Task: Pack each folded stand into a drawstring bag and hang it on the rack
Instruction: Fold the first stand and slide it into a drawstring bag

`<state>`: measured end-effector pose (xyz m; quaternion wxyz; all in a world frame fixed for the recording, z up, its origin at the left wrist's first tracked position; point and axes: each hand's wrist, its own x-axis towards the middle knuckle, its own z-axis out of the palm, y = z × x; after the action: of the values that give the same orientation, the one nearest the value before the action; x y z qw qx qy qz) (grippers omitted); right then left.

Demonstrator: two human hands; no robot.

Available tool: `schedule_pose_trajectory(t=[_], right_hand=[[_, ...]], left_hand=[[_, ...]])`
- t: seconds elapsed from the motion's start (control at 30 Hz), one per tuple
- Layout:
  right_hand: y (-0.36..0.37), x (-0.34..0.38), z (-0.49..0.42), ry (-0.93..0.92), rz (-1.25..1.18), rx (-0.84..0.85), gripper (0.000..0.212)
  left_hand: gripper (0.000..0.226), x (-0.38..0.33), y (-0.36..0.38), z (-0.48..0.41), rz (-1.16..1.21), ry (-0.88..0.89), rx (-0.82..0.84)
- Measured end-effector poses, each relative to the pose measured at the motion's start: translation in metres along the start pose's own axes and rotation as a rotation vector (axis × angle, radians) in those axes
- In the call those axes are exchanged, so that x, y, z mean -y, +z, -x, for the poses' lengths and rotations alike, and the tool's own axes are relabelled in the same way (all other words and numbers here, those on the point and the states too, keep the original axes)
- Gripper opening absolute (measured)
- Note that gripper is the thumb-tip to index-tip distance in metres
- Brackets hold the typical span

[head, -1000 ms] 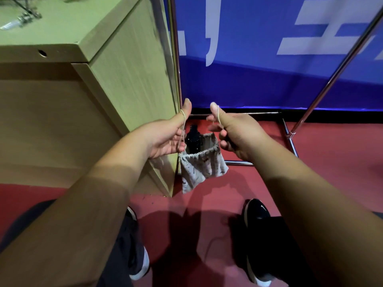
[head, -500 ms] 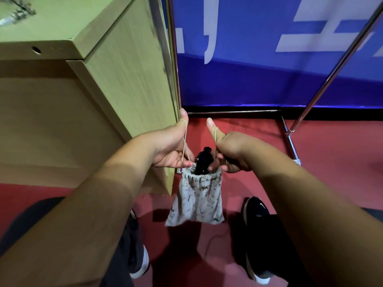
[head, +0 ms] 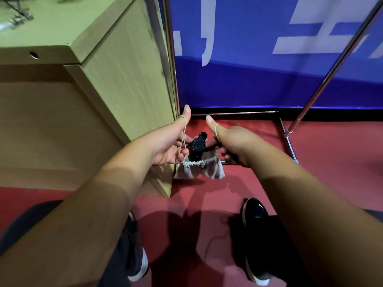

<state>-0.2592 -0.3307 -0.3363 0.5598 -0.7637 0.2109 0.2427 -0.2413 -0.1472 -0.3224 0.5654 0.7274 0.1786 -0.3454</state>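
Stand (head: pixel 198 145), black and folded, is seen poking up out of the gathered mouth of the bag (head: pixel 200 169), its lower part sunk inside; the bag, pale grey cloth, is held in the air between both hands, above the red floor (head: pixel 331 162) and just beside the corner of the wooden cabinet (head: pixel 124 83); the left hand (head: pixel 165 146) is raised thumb-up, and a thin cord (head: pixel 183 139) is looped round that thumb and runs down to the bag's rim, where the fingers (head: pixel 178 157) are curled in against the cloth; the right hand (head: pixel 234 143) is set the same way, thumb up with a loop of cord round it, fingers tucked under at the far side of the mouth; just what is pinched there cannot be told, the hand itself hiding it; the rack (head: pixel 331 75) is seen behind as shiny metal poles and floor bars, well apart from the bag; a blue banner (head: pixel 248 85) with white lettering is spread across the back; black shoes (head: pixel 256 214) are planted below.
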Motion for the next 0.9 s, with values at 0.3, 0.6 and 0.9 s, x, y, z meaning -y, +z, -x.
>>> schedule_pose_trajectory(t=[0.3, 0.6, 0.9], right_hand=[[-0.006, 0.019, 0.003, -0.066, -0.377, -0.017, 0.075], [-0.01, 0.018, 0.004, 0.051, -0.394, 0.055, 0.095], [-0.014, 0.021, -0.002, -0.048, -0.581, -0.098, 0.052]], left_hand=[[0.084, -0.011, -0.004, 0.007, 0.059, 0.095, 0.055], [0.027, -0.001, -0.001, -0.004, 0.117, 0.168, 0.017], [0.012, 0.0, -0.003, -0.013, 0.044, 0.125, 0.102]])
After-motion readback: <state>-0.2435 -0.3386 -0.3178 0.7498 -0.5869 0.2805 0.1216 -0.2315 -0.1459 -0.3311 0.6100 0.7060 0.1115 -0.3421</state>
